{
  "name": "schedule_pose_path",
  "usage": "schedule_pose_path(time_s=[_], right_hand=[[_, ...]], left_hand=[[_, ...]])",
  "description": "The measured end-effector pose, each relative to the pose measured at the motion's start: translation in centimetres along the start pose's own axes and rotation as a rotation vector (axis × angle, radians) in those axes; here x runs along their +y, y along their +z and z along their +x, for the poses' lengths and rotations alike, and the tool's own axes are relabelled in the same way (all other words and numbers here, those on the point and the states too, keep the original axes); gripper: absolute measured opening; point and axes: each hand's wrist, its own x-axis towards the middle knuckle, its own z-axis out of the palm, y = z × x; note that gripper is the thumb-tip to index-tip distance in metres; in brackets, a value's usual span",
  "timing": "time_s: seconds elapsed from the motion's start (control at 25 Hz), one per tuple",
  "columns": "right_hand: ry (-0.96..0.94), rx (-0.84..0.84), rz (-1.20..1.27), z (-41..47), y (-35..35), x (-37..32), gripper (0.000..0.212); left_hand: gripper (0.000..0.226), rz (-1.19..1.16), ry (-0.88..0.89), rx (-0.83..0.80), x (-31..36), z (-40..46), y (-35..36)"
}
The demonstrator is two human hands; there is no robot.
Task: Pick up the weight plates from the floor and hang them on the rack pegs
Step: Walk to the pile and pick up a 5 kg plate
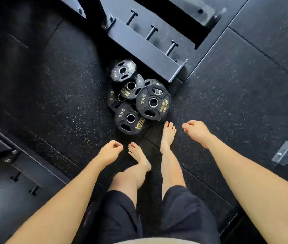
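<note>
Six-odd plates (153,102) heaped, overlapping, by bare toes (170,126). Left hand (109,152), right hand (196,131) loosely curled, empty. Risk: pulling lower plate slides top one onto foot. Pegs (151,32) bare.

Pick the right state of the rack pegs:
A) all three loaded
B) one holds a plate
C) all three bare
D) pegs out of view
C: the three rack pegs stand bare, while the weight plates lie piled on the floor below, and neither the left hand nor the right hand holds one.
</note>
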Motion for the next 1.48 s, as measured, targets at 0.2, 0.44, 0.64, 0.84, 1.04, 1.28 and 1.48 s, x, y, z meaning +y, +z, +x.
schedule_pose_path(time_s=[0.2, 0.44, 0.64, 0.84, 1.04, 1.28, 1.48], right_hand=[[-0.055, 0.016, -0.040, 15.6, 1.6, -1.8, 0.028], [-0.141, 0.094, -0.208, 32.1, 4.3, -2.9, 0.037], [-0.108, 0.098, -0.234, 40.5, 8.5, -3.7, 0.059], [-0.107, 0.130, -0.199, 43.9, 10.7, -4.7, 0.047], [-0.169, 0.181, -0.437, 44.0, 10.6, -5.4, 0.038], [-0.001, 0.099, -0.167, 37.0, 9.3, -4.1, 0.036], [-0.042, 0.025, 0.114, 23.9, 6.5, -5.3, 0.027]], left_hand=[[0.006, -0.133, -0.055, 0.013, 2.3, 13.7, 5.8], [0.032, -0.519, -0.201, 0.028, 4.7, 29.1, 12.4], [0.046, -0.762, -0.277, 0.039, 6.2, 36.2, 15.7], [0.050, -0.850, -0.346, 0.208, 6.2, 39.5, 17.1], [0.070, -0.713, -0.301, 0.277, 6.8, 40.2, 17.5], [0.045, -0.925, -0.194, 0.194, 5.6, 33.5, 14.5], [0.037, -0.983, -0.006, 0.282, 5.8, 21.4, 8.2]])
